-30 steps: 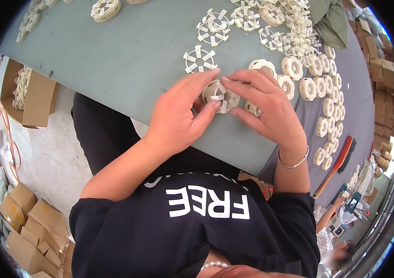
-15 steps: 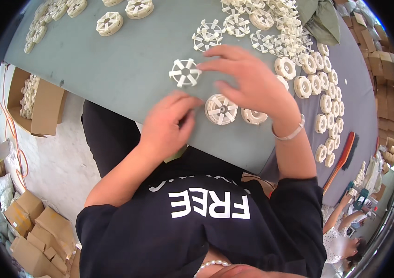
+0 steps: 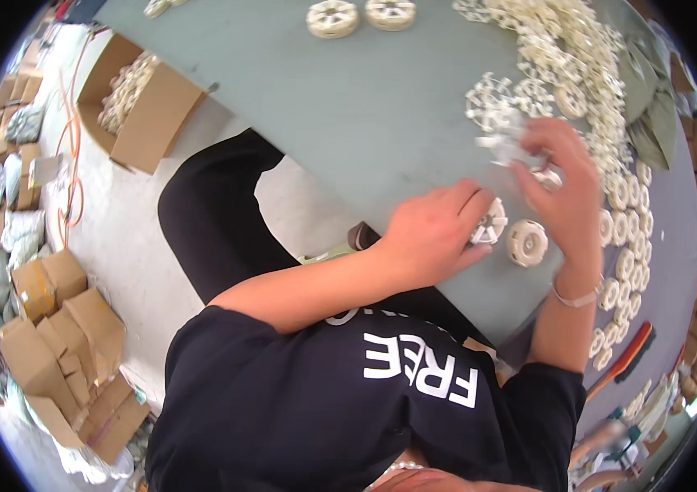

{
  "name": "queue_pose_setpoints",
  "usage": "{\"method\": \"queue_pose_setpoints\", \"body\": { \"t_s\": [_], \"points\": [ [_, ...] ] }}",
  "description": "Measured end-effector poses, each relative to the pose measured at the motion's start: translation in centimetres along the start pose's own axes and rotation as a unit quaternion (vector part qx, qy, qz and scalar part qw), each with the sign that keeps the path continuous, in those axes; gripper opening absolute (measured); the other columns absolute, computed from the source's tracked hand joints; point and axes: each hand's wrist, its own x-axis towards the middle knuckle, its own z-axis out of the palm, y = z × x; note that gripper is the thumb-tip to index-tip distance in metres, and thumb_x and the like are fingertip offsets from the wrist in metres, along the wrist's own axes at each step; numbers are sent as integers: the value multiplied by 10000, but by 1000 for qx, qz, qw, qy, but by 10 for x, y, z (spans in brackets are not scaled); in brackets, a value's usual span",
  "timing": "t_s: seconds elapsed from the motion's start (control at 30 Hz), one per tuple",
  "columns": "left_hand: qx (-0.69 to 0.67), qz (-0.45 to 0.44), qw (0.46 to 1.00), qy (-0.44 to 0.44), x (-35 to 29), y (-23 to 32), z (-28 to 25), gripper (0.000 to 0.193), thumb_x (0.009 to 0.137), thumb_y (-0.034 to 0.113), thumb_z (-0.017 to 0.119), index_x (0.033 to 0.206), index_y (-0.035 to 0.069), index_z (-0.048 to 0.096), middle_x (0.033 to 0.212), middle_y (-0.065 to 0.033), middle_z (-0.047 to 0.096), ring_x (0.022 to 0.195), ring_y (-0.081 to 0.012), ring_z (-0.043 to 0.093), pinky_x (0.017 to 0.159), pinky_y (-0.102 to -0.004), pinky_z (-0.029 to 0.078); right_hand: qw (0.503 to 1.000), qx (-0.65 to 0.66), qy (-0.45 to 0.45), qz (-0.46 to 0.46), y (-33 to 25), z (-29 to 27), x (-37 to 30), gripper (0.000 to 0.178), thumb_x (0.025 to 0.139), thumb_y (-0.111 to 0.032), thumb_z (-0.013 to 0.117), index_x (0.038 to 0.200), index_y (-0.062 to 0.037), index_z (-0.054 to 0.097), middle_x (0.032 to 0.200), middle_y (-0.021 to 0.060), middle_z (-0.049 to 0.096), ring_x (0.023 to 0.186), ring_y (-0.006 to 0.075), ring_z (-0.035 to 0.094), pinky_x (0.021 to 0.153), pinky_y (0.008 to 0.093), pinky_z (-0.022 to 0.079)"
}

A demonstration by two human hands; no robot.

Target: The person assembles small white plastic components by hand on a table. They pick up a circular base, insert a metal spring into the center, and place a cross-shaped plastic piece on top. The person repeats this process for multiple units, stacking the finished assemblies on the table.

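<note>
- The cream, round plastic wheel with white spokes sits by the near edge of the grey-green table, spokes up; being round, it shows no long axis.
- The left hand is nearer: its grip is closed around that wheel's left side, thumb toward the near edge.
- The right hand hangs farther in from that edge, fingers curled by blurred white spoked plastic pieces; whether its grip holds one, I cannot tell.
- A cream, plain-faced plastic wheel lies just right of the spoked one.
</note>
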Motion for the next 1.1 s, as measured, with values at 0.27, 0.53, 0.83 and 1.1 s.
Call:
{"method": "queue_pose_setpoints", "body": {
  "t_s": [0.27,0.53,0.83,1.1],
  "points": [
    [87,-22,912,399,-25,-105,-125,277,949,140,815,1203,44,758,968,-28,690,724,-124,604,677,-256,502,984,59,152,74,10,-29,-116,277,794,45,760,1053,13,667,1217,196,708,1021,225,647,931,357,525],
    [230,-440,860,-120,-57,-318,-158,598,861,463,805,1283,43,762,1263,-204,762,1206,-370,716,1008,-479,586,969,225,-85,63,-69,96,-105,294,727,34,817,983,-10,680,1175,181,717,808,172,658,703,282,531],
    [86,-96,911,-391,-87,-366,-128,176,873,233,741,959,123,848,927,-136,794,962,-331,772,817,-485,593,988,86,-105,72,-66,107,-89,260,846,-73,837,1010,-7,646,1232,236,673,925,258,662,790,361,548],
    [69,-165,923,-341,-99,-368,-91,235,942,233,711,1072,63,806,857,-172,767,860,-382,765,789,-516,613,992,1,-120,47,-71,99,-89,360,870,-193,891,1055,-44,621,1214,222,672,1085,328,643,962,463,542]
  ]
}}
